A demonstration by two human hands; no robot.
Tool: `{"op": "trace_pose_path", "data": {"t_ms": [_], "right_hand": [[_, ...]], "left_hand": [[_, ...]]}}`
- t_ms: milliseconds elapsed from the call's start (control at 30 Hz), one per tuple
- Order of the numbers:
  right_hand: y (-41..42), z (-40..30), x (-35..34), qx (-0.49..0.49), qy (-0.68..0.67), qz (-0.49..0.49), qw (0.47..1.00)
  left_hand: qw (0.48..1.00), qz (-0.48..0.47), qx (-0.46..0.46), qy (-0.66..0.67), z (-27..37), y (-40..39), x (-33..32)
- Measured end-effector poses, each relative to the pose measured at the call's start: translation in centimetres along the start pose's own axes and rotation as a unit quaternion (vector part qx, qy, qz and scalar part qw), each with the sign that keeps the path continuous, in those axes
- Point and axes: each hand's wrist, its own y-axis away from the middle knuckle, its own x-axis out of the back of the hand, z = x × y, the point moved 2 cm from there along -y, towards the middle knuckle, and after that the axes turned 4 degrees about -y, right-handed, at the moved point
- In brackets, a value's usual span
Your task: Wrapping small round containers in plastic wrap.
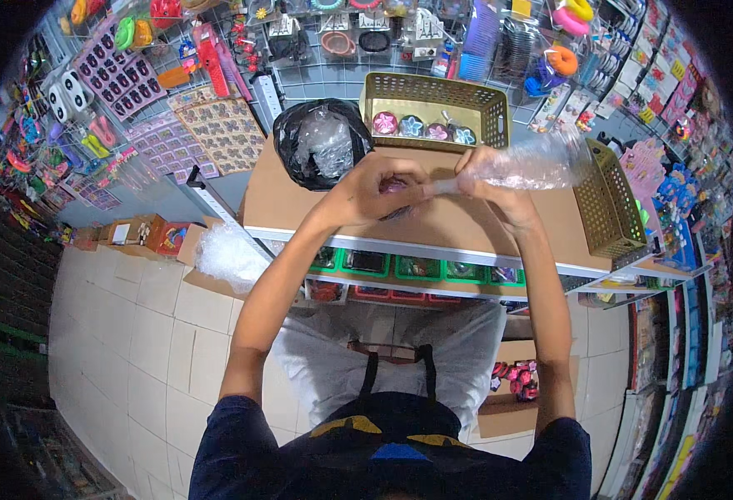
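My left hand (361,195) is curled around a small pinkish-purple item (394,185), which the fingers mostly hide. Clear plastic wrap (529,164) is gripped in my right hand (498,195); it billows out to the right and is blurred. A narrow twisted length of the plastic spans the gap between both hands, above a brown shelf top (304,215). Beyond my hands stands a gold perforated basket (498,119) with several round flower-topped items (411,126) inside. Left of it, a black plastic bag (288,134) gapes around crumpled clear plastic (329,144).
A second gold basket (610,206) stands at the shelf's right end. Hanging accessories, including combs (480,37), cover the wire grid behind. Green trays (366,261) line the shelf below. Bubble wrap (226,253) fills a carton on the floor at left; an open carton (507,415) lies at right.
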Motion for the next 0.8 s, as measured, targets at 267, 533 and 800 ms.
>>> {"op": "trace_pose_path", "data": {"t_ms": [267,533,800], "right_hand": [[0.1,1.1,-1.7,-0.15,-0.266,0.197,0.932],[0.5,0.2,-2.9,-0.128,-0.277,0.229,0.925],[2.7,-4.6,0.1,0.209,0.38,0.251,0.865]], "left_hand": [[0.85,0.259,-0.185,-0.419,2.1,0.6,-1.6],[0.947,0.182,-0.029,-0.263,1.8,1.2,0.5],[0.987,0.011,0.131,0.092,-1.0,2.7,5.1]]}}
